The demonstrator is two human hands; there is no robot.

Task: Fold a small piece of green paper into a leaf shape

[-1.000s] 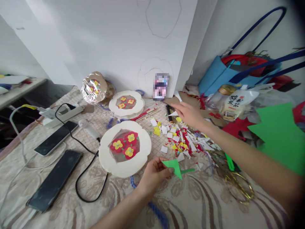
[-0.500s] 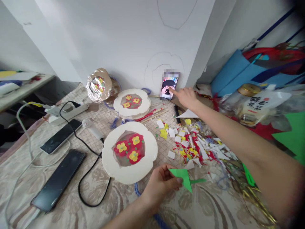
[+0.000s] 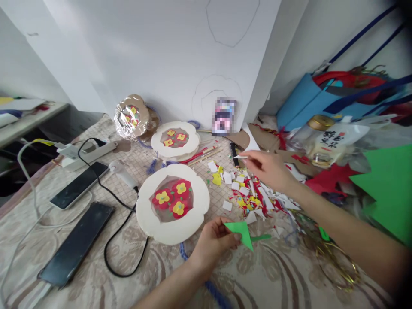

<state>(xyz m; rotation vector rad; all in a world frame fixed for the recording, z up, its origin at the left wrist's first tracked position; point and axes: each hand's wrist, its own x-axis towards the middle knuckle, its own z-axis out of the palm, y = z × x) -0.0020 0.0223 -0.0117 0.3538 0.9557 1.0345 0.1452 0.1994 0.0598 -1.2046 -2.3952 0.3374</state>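
Note:
In the head view my left hand (image 3: 217, 240) pinches a folded piece of green paper (image 3: 240, 234) between thumb and fingers, low over the cloth. A thin green paper strip (image 3: 261, 237) sticks out to its right. My right hand (image 3: 270, 169) hovers above the scrap pile, its fingers loosely bent and a little apart, with nothing visibly held. It partly covers a white paper sheet (image 3: 251, 139). Left of my left hand lies a cream flower-edged fan (image 3: 146, 219) with red and yellow flowers at its middle.
Paper scraps (image 3: 247, 197) litter the middle. A phone (image 3: 224, 116) leans on the wall, its screen blurred. Behind the near fan are another fan (image 3: 159, 146) and a foil-covered piece (image 3: 120, 124). Two phones (image 3: 77, 244) and cables lie left; a blue bag (image 3: 299, 103) stands right.
My right hand has drawn back from the phone screen, toward me and to the right, over the white paper. My left hand keeps its hold on the green paper. The view has shifted slightly.

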